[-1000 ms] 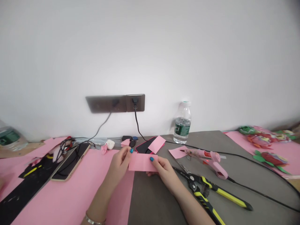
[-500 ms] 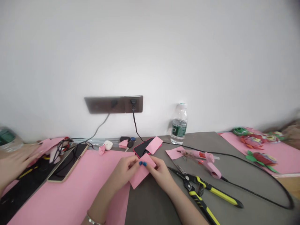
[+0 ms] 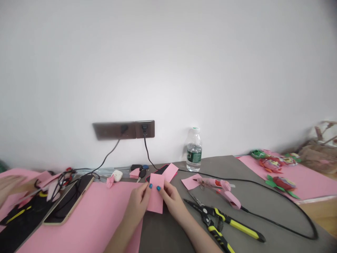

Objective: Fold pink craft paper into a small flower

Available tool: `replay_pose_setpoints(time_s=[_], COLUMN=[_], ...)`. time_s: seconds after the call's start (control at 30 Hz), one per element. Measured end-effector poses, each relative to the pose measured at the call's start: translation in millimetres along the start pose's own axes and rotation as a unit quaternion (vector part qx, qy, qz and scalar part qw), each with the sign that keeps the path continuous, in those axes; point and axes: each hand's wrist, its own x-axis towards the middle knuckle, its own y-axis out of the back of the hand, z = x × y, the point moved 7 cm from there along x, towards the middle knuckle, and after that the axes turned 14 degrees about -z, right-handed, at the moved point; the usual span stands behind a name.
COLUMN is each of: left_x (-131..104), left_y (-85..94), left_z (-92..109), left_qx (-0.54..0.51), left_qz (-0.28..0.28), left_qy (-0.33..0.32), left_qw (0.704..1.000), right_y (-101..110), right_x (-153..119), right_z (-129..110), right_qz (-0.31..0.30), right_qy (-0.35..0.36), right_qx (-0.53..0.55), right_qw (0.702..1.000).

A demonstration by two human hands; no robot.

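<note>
Paper (image 3: 156,203), a small pink piece, is pinched by the thumb and fingers of both your left hand (image 3: 137,203) and your right hand (image 3: 172,199). You hold it over the grey table (image 3: 168,235), near the edge of a large pink sheet (image 3: 92,214). Pliers (image 3: 205,211) lie right of your right hand; a glue gun (image 3: 224,185) rests just beyond them.

wall (image 3: 168,63): white, plain, across the whole back | light: soft, brightest mid-wall, dimmer at upper right corner | sockets (image 3: 131,130): two dark plates side by side, low on wall | counter (image 3: 164,233): grey, against wall | wood surface (image 3: 327,215): pale brown, right edge
</note>
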Motion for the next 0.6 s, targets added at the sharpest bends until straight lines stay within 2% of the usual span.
replay_pose_setpoints(time_s=[0.1, 0.2, 0.33, 0.47, 0.6], left_x=[1.0, 1.0, -1.2, -4.0, -1.3], left_y=[1.7, 1.8, -4.6, -13.9, -18.2], left_z=[-4.0, -4.1, 8.6, 16.0, 9.3], left_qx=[-0.006, -0.03, -0.025, 0.015, -0.108], left_qz=[0.021, 0.029, -0.016, -0.059, -0.07], left_qy=[0.007, 0.003, -0.033, -0.038, -0.015], left_qw=[1.0, 0.999, 0.999, 0.997, 0.992], right_y=[-2.3, 6.6, 15.0, 14.0, 15.9], right_x=[1.4, 1.2, 0.0, 0.0, -0.5], right_z=[-1.0, 6.0, 12.3, 11.7, 9.9], right_qz=[-0.011, 0.035, 0.081, 0.066, 0.052], right_qy=[0.002, -0.006, -0.021, -0.023, -0.015], right_qx=[0.004, 0.011, -0.009, -0.033, -0.029], right_qw=[1.0, 0.999, 0.996, 0.997, 0.998])
